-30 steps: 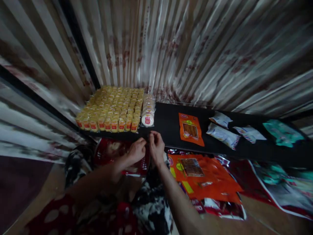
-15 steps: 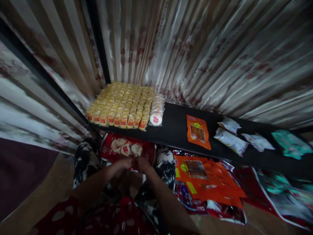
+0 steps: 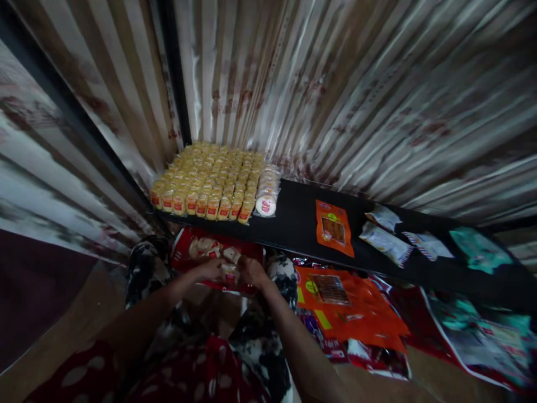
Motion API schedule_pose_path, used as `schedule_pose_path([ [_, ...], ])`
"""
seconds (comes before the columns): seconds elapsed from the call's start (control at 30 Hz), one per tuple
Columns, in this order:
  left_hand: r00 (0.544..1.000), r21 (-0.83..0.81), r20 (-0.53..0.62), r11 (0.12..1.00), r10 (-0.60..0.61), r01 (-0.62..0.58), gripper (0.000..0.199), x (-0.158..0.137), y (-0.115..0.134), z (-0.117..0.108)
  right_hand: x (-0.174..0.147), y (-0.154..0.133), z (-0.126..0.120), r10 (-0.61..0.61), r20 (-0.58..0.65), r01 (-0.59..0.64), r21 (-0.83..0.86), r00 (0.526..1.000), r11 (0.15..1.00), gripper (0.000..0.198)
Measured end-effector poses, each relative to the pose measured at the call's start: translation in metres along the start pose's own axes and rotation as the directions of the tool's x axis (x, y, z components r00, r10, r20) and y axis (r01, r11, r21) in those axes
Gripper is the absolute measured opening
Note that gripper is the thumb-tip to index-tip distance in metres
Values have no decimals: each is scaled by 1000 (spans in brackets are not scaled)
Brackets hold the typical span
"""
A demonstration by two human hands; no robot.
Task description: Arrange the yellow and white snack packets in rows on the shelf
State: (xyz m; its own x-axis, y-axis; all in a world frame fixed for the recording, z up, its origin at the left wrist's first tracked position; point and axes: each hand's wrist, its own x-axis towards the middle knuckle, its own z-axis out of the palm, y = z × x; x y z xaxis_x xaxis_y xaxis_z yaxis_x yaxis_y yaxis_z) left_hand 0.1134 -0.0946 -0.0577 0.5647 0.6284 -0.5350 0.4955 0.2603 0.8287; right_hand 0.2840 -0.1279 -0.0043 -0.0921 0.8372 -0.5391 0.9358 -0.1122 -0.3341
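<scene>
Between my two hands is a small white snack in a clear wrapper (image 3: 230, 273) with a red label. My left hand (image 3: 213, 270) closes on its left side, and my right hand (image 3: 251, 273) closes on its right side. Both hands are over a red snack bag (image 3: 180, 249) between my knees, on which several more white wrapped snacks (image 3: 205, 246) lie loose. My fingertips are dim and partly blurred. Above the bag, a row of round white wrapped snacks (image 3: 265, 206) stands on the black shelf (image 3: 289, 218), touching the rows of yellow wrapped snacks (image 3: 210, 182).
Farther right on the shelf lie an orange packet (image 3: 333, 229), several white packets (image 3: 384, 242) and a green packet (image 3: 478, 249). Below it are large orange bags (image 3: 356, 308) and red bags (image 3: 440, 330). A striped plastic sheet (image 3: 335, 101) hangs behind, beside a dark post (image 3: 172, 67).
My hands have moved slightly apart, and a wrapped white snack now shows between them. The camera view has shifted a little; the shelf items keep their arrangement.
</scene>
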Motion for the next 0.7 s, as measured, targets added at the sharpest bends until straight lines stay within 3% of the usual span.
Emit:
schedule_pose_path([
  [0.13,1000,-34,14,999,15,-15,15,-8,15,-12,-13,6,-21,-1,-126,16,119,992,993,23],
  [0.27,991,-195,36,974,127,-118,28,-22,37,-18,-21,13,-37,32,-245,74,413,969,908,17],
  [0.4,983,-188,-52,965,178,-184,33,-34,61,-17,-26,16,-47,75,-278,143,684,958,716,14],
  [0.6,956,-101,-253,979,146,-177,23,-39,93,-8,-37,17,-49,219,-327,262,923,919,282,40],
  [0.7,939,-149,-311,968,146,-200,22,-32,106,0,-40,21,-43,215,-325,281,936,921,212,48],
])
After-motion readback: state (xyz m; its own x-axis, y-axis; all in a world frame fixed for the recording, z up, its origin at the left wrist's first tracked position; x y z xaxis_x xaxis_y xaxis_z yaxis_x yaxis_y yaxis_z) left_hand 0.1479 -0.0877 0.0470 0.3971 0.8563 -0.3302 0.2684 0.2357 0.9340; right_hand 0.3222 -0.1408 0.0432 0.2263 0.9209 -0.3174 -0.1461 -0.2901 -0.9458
